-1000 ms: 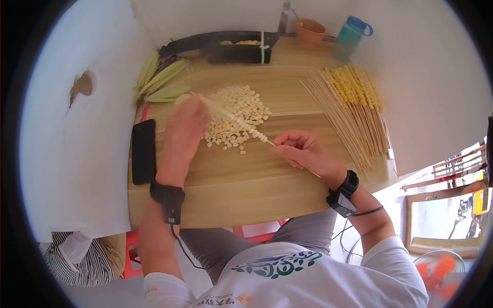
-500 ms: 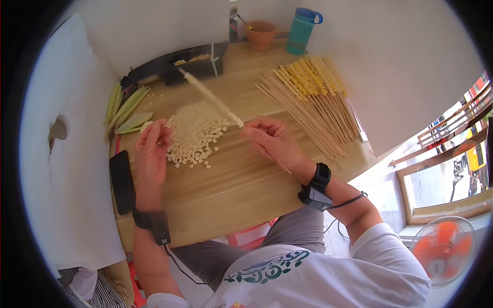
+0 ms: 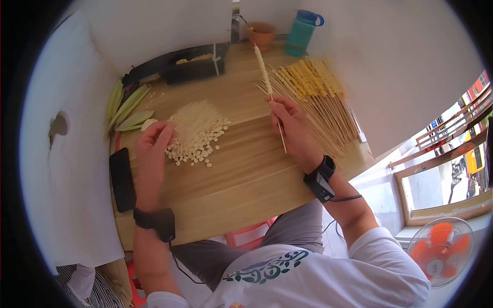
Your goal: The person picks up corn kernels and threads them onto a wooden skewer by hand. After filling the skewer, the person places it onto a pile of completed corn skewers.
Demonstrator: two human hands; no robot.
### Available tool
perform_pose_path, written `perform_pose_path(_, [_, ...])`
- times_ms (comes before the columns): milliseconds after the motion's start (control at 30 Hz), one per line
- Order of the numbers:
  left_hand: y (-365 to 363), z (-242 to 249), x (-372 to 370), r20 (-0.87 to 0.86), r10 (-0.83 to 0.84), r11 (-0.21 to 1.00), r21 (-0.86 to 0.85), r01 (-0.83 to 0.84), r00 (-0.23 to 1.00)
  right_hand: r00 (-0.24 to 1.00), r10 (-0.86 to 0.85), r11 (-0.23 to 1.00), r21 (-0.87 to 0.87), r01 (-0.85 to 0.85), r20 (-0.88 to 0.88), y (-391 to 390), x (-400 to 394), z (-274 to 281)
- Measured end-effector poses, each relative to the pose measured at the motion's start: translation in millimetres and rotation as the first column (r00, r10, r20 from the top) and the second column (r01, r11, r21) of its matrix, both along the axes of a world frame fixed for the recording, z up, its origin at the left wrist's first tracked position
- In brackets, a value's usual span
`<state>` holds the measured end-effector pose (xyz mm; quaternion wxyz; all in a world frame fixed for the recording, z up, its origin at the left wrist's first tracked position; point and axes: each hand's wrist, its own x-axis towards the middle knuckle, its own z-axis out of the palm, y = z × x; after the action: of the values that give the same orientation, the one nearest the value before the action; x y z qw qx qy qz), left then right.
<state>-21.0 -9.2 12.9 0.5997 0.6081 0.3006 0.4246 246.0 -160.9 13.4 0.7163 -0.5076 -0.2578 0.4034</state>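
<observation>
Wooden bench [image 3: 241, 174] boxed in by white partition walls; an orange fan stood on the floor at lower right. Right hand [image 3: 291, 128]: closed around a skewer [image 3: 268, 87], gripped at its bare lower part, so the kernel-loaded upper length pointed away toward the far wall and lay over the skewer pile [image 3: 313, 97], probably to keep the threaded kernels clear of the fingers. Left hand [image 3: 154, 146]: fingers loosely curled, tips pinched at the near-left edge of the kernel heap [image 3: 197, 131]; whether it had a kernel could not be told. Heap kept mid-bench, within reach of both hands. Husks [image 3: 128, 105] were pushed to the left wall; a phone [image 3: 122, 179] lay just beside the left wrist. Black tray [image 3: 190, 64], orange bowl [image 3: 262, 33] and teal bottle [image 3: 302, 32] stood at the far edge, out of the working area. Against half a second earlier: the skewer had swung from pointing up-left over the tray to lying over the pile, and the right hand had shifted rightward; the left hand had stayed at the heap.
</observation>
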Motion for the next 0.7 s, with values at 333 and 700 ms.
perform_pose_path(333, [-13,-5,0,-0.542,0.249,0.731,0.649,0.212,0.803,0.906,0.315,0.948,-0.144,-0.284,0.282,-6,-34,6])
perform_pose_path(700, [-15,-5,5,-0.545,0.293,0.654,0.713,0.251,0.785,0.848,0.416,0.908,-0.193,-0.371,0.329,-9,-35,5])
